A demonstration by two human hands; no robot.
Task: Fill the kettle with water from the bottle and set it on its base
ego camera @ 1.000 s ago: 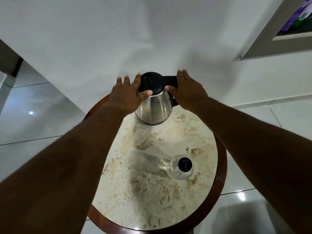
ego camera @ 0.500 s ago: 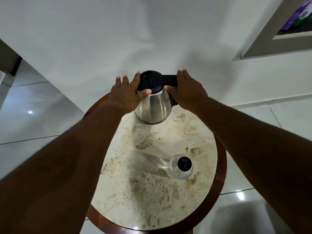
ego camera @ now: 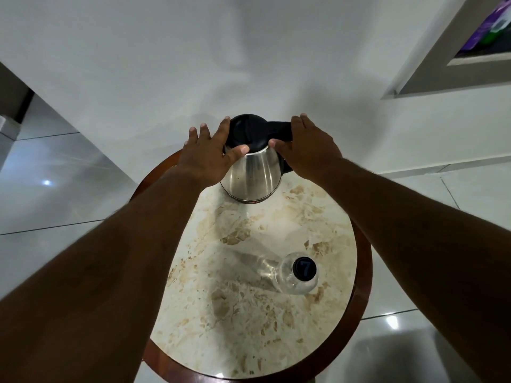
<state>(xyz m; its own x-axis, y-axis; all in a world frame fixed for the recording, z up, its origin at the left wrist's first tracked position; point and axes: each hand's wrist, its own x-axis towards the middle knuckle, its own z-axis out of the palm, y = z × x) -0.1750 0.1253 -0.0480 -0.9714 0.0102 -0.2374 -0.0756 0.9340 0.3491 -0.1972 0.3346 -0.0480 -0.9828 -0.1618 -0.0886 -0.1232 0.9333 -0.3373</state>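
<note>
A steel kettle (ego camera: 253, 176) with a black lid (ego camera: 246, 131) stands at the far edge of the round marble table (ego camera: 249, 327). My left hand (ego camera: 206, 158) cups its left side, fingers spread, with the thumb on the lid's rim. My right hand (ego camera: 307, 150) lies over the black handle (ego camera: 279, 129), its thumb at the lid's edge. The lid is down. A clear bottle (ego camera: 297, 277) with a dark cap marked 7 stands upright near the table's right side, apart from both hands. No kettle base shows.
The table has a dark wooden rim (ego camera: 362, 272) and stands against a white wall (ego camera: 193, 64). Glossy floor tiles (ego camera: 49, 203) lie on both sides. A framed recess (ego camera: 456, 59) sits in the wall at the upper right.
</note>
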